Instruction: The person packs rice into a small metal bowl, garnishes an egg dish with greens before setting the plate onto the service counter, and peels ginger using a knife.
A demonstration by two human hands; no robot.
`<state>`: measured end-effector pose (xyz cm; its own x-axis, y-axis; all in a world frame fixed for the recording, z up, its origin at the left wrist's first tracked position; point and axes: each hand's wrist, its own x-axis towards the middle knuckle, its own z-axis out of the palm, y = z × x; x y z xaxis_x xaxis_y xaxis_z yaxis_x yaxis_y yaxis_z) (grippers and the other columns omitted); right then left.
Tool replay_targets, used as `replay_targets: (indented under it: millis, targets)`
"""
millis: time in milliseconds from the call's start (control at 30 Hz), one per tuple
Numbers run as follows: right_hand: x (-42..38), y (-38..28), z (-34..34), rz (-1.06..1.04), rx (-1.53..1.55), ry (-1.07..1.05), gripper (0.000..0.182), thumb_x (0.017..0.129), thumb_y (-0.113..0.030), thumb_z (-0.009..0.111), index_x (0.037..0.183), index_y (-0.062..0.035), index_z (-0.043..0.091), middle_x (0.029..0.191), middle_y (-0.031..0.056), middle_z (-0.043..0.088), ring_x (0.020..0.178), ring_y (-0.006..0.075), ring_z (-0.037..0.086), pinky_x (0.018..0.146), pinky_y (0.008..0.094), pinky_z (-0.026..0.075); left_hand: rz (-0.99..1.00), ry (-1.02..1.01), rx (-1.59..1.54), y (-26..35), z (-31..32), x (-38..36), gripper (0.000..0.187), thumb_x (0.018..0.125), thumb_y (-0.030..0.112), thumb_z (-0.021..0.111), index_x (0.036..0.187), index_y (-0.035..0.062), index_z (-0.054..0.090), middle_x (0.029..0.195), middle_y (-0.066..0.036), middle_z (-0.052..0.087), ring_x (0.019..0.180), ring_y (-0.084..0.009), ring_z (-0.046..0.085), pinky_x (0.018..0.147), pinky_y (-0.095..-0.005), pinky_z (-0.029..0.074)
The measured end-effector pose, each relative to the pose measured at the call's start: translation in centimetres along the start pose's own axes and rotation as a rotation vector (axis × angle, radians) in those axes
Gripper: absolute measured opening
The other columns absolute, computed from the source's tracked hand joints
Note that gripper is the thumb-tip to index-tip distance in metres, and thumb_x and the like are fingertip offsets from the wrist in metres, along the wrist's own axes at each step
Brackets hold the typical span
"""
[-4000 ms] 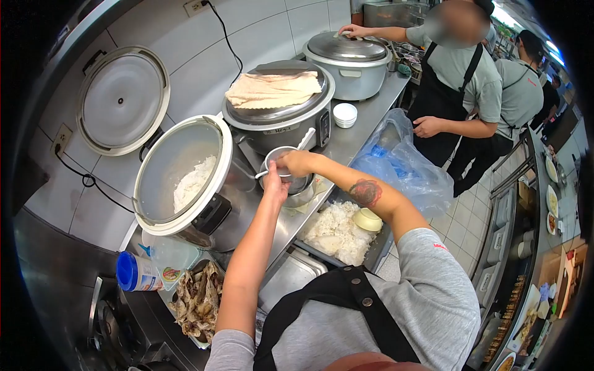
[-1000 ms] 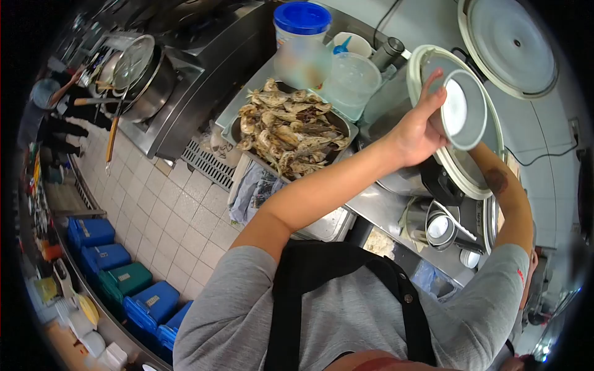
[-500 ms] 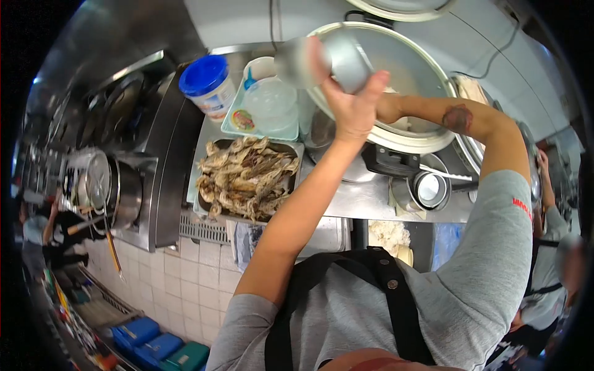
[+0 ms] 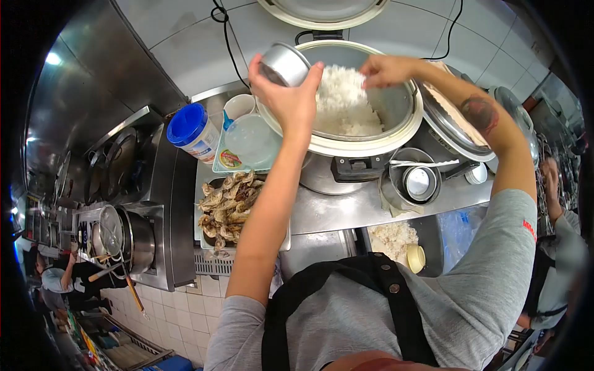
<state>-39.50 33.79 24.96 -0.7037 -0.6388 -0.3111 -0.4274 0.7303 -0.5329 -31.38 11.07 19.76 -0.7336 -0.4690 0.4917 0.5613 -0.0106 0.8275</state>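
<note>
My left hand (image 4: 288,93) grips a round metal cup (image 4: 284,65), tilted above the left rim of a large rice cooker (image 4: 352,147). Inside the cooker lies white rice (image 4: 346,105), heaped higher toward the back. My right hand (image 4: 388,70) reaches over the cooker's right side, its fingers curled together against the heaped rice. Whatever those fingers pinch is hidden from me.
Left of the cooker stand a blue-lidded tub (image 4: 192,133), a pale green basket (image 4: 247,162) and a tray of dried fish-like pieces (image 4: 229,207). A pot with nested cups (image 4: 411,185) sits in front. Below is a bin of rice (image 4: 393,238). Co-workers appear at both edges.
My left hand has moved left with the metal cup, uncovering the rice. My right hand, previously behind the left, now shows at the rice. The camera view has shifted.
</note>
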Motion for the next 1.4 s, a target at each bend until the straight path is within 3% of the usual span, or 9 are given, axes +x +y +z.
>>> replay_targets:
  millis: [267,367,567,667,700,733,767,1000,1400]
  targets:
    - [0.3,-15.6,-2.9,0.353,-0.937,-0.061,0.017,0.075,-0.009,0.052,0.069,-0.0004,0.065,0.059,0.0083,0.064,0.05,0.0163,0.06,0.046,0.0324,0.048,-0.886,-0.117,-0.394,-0.3,5.4,-1.1,0.091,0.069,0.041,0.077,0.133,0.0206,0.015,0.126,-0.017,0.034,0.108,-0.0311,0.042,0.081,-0.0481,0.041]
    - [1.1,-16.9,-4.2,0.401,-0.904,-0.015,0.014,0.076,-0.011,0.056,0.069,-0.0021,0.066,0.062,0.0094,0.065,0.052,0.0156,0.062,0.046,0.0315,0.049,-0.894,-0.169,-0.58,-1.0,4.0,-0.8,0.086,0.073,0.052,0.068,0.132,0.0228,0.013,0.128,-0.014,0.034,0.102,-0.0305,0.046,0.071,-0.0445,0.044]
    - [8.3,-6.2,-8.3,0.379,-0.649,-0.05,0.018,0.078,-0.016,0.053,0.078,-0.0034,0.066,0.066,0.0107,0.064,0.057,0.0172,0.063,0.05,0.0327,0.051,-0.602,-0.252,-0.681,-0.9,-0.7,-1.1,0.07,0.081,0.061,0.049,0.129,0.0123,0.034,0.131,-0.014,0.039,0.115,-0.0308,0.047,0.082,-0.051,0.049]
    - [15.5,3.7,1.5,-0.007,-0.96,-0.045,0.024,0.081,-0.023,0.054,0.094,-0.0074,0.066,0.1,0.0109,0.067,0.085,0.0257,0.066,0.071,0.0421,0.053,-0.38,-0.086,-0.724,-0.6,-1.1,-2.4,0.068,0.083,0.051,0.052,0.135,0.0166,0.025,0.132,-0.014,0.035,0.119,-0.0308,0.044,0.087,-0.0483,0.048]
    - [15.2,6.3,5.6,-0.231,-0.691,0.217,0.024,0.08,-0.022,0.056,0.097,-0.0085,0.066,0.099,0.0144,0.066,0.093,0.0305,0.063,0.078,0.0444,0.05,-0.28,-0.048,-0.694,-0.9,-1.0,-2.3,0.068,0.083,0.048,0.053,0.136,0.0164,0.024,0.132,-0.014,0.035,0.12,-0.0302,0.043,0.089,-0.047,0.047]
    - [16.4,4.1,8.4,-0.125,-1.068,-0.189,0.025,0.078,-0.022,0.057,0.098,-0.0099,0.067,0.097,0.0158,0.066,0.093,0.0321,0.063,0.078,0.0436,0.05,-0.184,-0.006,-0.66,-1.6,-1.0,-2.4,0.068,0.083,0.044,0.054,0.136,0.0162,0.022,0.133,-0.014,0.034,0.12,-0.0296,0.041,0.091,-0.0458,0.046]
    - [18.3,8.5,12.0,-0.258,-0.928,-0.03,0.024,0.076,-0.021,0.057,0.094,-0.01,0.068,0.094,0.0158,0.067,0.091,0.0329,0.064,0.078,0.0439,0.051,-0.091,0.036,-0.623,-2.1,-1.0,-2.5,0.069,0.083,0.04,0.056,0.137,0.016,0.021,0.133,-0.014,0.033,0.121,-0.029,0.04,0.093,-0.0445,0.045]
    - [12.0,2.3,13.3,-0.381,-0.546,-0.197,0.025,0.072,-0.025,0.062,0.087,-0.0051,0.067,0.089,0.0199,0.067,0.083,0.0383,0.063,0.072,0.0444,0.049,0.016,0.094,-0.532,-1.5,-1.2,-2.7,0.073,0.08,0.035,0.058,0.135,0.0014,0.025,0.132,-0.017,0.031,0.123,-0.0289,0.033,0.105,-0.04,0.025]
    - [2.9,1.5,7.1,-0.015,0.076,-0.11,0.03,0.083,-0.024,0.063,0.103,-0.0023,0.063,0.072,0.0054,0.061,0.061,0.013,0.052,0.06,0.0293,0.045,-0.02,0.171,-0.519,-1.7,-0.9,-2.6,0.07,0.085,0.024,0.06,0.137,0.002,0.019,0.132,-0.018,0.03,0.121,-0.0284,0.035,0.101,-0.0376,0.031]
